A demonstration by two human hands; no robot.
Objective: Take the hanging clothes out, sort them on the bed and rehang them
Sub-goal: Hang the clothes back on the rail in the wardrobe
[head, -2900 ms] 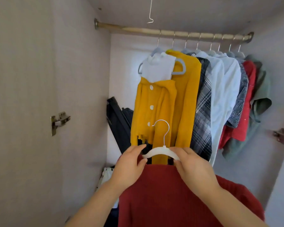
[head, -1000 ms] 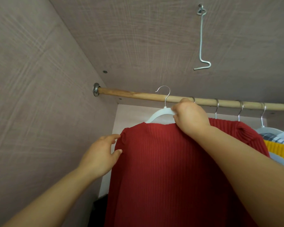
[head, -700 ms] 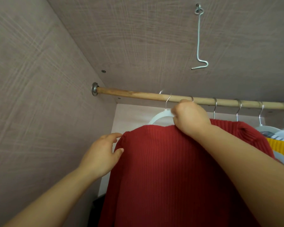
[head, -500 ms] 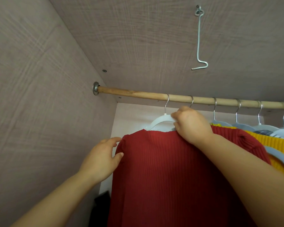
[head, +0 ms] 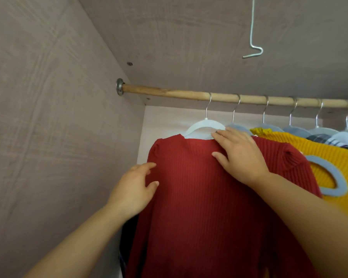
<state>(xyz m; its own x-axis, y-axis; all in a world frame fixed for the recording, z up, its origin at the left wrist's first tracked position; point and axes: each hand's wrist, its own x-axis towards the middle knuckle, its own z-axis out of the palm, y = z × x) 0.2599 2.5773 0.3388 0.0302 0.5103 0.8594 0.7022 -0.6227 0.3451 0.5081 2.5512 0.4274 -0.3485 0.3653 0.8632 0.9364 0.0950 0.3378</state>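
We see the red sweater point(head: 209, 197) hanging on a white hanger point(head: 204, 127), hooked over the wooden rod point(head: 169, 93) at its left end. Our right hand point(head: 241, 157) lies flat and open on the sweater's neck, below the rod. Our left hand point(head: 135, 189) touches the sleeve, fingers loose; it may be pinching it. A yellow sweater point(head: 329, 157) hangs next along the rod.

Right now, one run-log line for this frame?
phase: rehang | red sweater on white hanger, hooked on rod | right hand flat at collar | left hand open at sleeve | next: release
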